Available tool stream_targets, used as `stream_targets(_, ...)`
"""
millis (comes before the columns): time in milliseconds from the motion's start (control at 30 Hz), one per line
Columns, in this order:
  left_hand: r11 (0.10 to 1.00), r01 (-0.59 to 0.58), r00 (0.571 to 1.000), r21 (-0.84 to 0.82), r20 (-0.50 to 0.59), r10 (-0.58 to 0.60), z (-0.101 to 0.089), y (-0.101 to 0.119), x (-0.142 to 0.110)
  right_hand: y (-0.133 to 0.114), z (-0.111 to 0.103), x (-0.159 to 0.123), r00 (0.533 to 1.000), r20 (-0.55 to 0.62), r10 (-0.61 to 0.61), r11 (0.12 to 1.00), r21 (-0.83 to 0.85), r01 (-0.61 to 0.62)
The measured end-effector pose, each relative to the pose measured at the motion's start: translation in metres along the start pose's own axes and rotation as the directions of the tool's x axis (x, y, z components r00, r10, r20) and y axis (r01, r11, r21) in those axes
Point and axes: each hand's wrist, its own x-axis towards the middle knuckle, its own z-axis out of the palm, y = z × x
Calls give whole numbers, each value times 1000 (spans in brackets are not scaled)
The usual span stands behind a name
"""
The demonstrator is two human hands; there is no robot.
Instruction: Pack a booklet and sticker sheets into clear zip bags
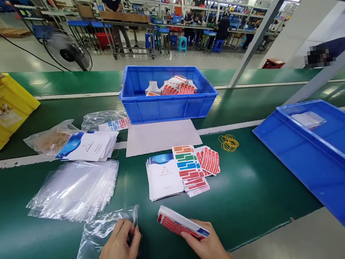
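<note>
My right hand (205, 242) grips a folded bundle of printed papers (183, 224), white with red and blue print, just above the green bench. On the left, a clear plastic bag (93, 242) lies flat, and my left hand (120, 243) pinches its upper right edge between thumb and fingers. Beyond the hands sit a stack of white booklets (165, 178) with blue tops, and colored label sheets (189, 165) overlapping its right side. Red-and-white stickers (210, 161) fan out at the sheets' right. A pile of clear bags (79, 190) rests behind my left hand.
A blue bin (170, 108) holding red-and-white stickers stands at the back on white paper (162, 138). Another blue bin (335, 169) leans at the right, a yellow crate (5, 115) at the left. Yellow rubber bands (229, 143) and more booklets (90, 146) lie on the bench.
</note>
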Motion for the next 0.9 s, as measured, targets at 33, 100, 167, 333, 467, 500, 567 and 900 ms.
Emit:
stream_targets(33,1000,-7,1000,-22,-2,7,2,1,0,-2,4,1,998,-33,56,998,34,-55)
stream_targets(100,998,-24,1000,-66,-13,23,5,4,-1,-8,12,2,981,-91,169,974,166,-153)
stream_targets(167,993,-45,999,-110,-13,44,7,7,-2,-14,19,2,965,-105,238,924,329,-192)
stream_targets(333,977,-101,995,-189,-10,101,10,14,-5,-8,36,0,952,-50,303,870,421,-255)
stream_targets(467,966,-130,991,-223,10,136,15,18,-7,5,49,-5,925,-36,379,855,396,-335)
stream_targets(500,965,-137,989,-224,16,144,17,18,-8,6,50,-5,921,5,390,834,421,-356)
stream_targets(567,965,-150,987,-215,22,158,20,19,-9,2,47,-5,915,114,388,790,471,-394)
stream_targets(900,940,-297,955,-168,-53,292,23,26,-13,-13,42,10,913,227,340,708,577,-407)
